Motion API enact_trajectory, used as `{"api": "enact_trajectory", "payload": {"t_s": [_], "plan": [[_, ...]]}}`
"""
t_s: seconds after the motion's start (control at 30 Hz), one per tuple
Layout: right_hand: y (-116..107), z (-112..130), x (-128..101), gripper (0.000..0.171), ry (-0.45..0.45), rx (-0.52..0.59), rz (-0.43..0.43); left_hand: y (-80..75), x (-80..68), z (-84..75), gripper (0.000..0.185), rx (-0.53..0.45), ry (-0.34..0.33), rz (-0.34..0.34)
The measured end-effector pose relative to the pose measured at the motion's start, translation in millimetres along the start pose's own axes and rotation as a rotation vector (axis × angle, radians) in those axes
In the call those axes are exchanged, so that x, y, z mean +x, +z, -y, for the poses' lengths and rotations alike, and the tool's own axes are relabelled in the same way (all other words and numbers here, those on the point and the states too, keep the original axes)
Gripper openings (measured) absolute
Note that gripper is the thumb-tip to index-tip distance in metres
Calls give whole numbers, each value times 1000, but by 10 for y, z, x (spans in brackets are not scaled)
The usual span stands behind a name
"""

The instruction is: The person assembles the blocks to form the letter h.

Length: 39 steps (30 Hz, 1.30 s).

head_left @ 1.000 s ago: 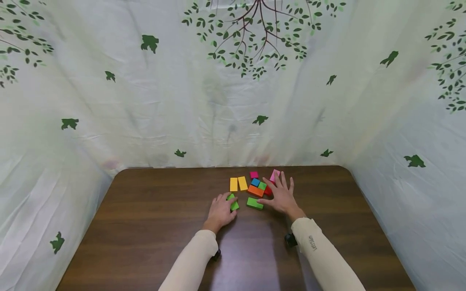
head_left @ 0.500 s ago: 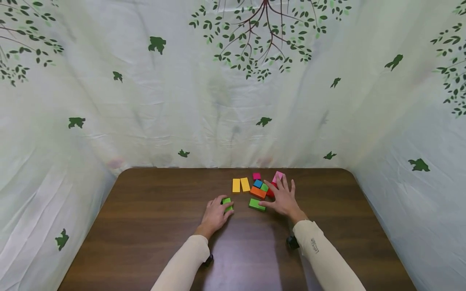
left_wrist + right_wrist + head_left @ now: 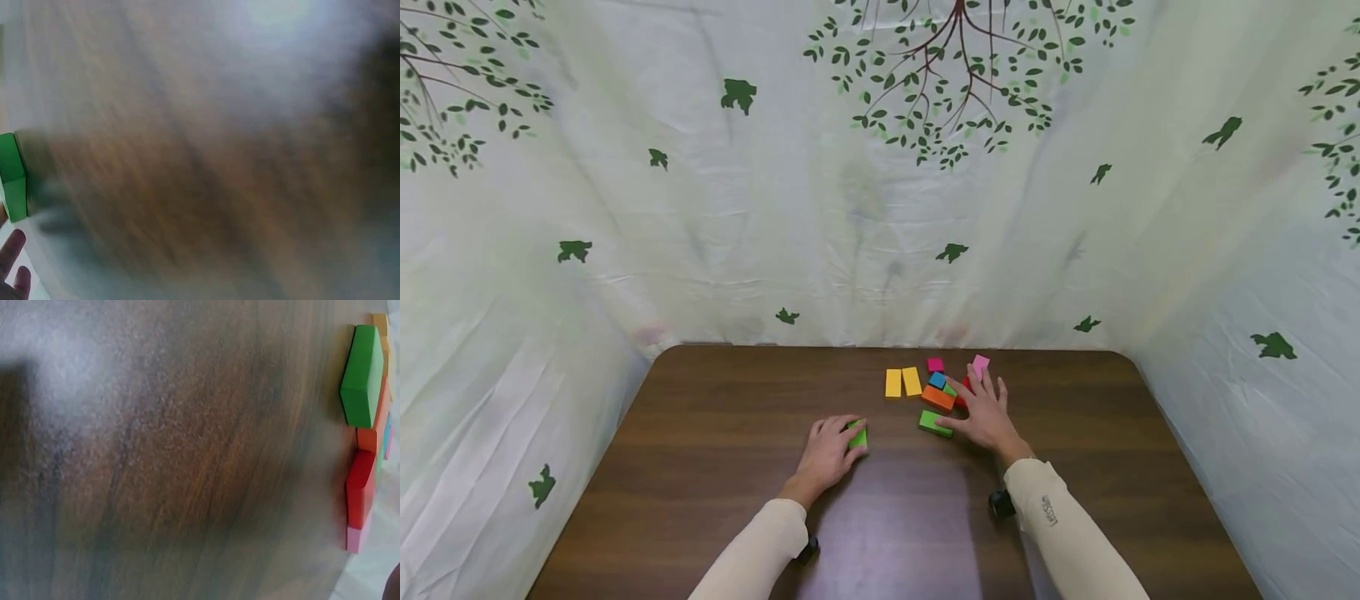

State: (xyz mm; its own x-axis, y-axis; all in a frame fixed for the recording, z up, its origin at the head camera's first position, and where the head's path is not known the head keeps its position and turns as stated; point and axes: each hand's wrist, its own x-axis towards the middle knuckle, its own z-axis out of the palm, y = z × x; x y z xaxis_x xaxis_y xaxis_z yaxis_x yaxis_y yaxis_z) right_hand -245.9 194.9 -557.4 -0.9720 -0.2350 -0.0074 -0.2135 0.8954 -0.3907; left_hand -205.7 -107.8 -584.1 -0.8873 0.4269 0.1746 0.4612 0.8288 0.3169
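Between its thumb and fingers, my left hand [image 3: 829,454] holds a bright green block [image 3: 858,435], left of a group of coloured blocks. In the left wrist view that green block [image 3: 14,178] shows at the left edge, with some fingertips below it. My right hand [image 3: 988,418] is spread over the right side of the group, its thumb at a second green block [image 3: 936,423]. Its fingers partly cover a red block [image 3: 961,402] and a pink block [image 3: 981,364]. Whether they touch these blocks, I cannot tell.
Two yellow blocks [image 3: 892,383] stand at the group's left. An orange block [image 3: 937,398], a blue block [image 3: 937,380], a small green block [image 3: 950,390] and a magenta block [image 3: 935,365] lie close together. The brown table [image 3: 737,400] ends at a white curtain [image 3: 850,250].
My left hand has drawn the green block leftward and nearer to me, away from the others. The right hand stays over the group. The head view has shifted slightly.
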Motion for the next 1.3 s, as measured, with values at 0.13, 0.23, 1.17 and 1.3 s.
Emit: {"api": "enact_trajectory", "payload": {"t_s": [0.13,0.23,1.17,1.3], "plan": [[18,-4,-3,80,-15,-2,-6,-10,-56,21,49,25,-3,-25],[24,-8,-3,79,-36,-7,-11,-16,-98,31,47,59,-6,-22],[115,31,6,76,-123,47,-38,-84,-504,192,38,120,-16,-61],[123,33,9,76,-132,40,-43,-106,-559,229,38,126,-10,-40]]}}
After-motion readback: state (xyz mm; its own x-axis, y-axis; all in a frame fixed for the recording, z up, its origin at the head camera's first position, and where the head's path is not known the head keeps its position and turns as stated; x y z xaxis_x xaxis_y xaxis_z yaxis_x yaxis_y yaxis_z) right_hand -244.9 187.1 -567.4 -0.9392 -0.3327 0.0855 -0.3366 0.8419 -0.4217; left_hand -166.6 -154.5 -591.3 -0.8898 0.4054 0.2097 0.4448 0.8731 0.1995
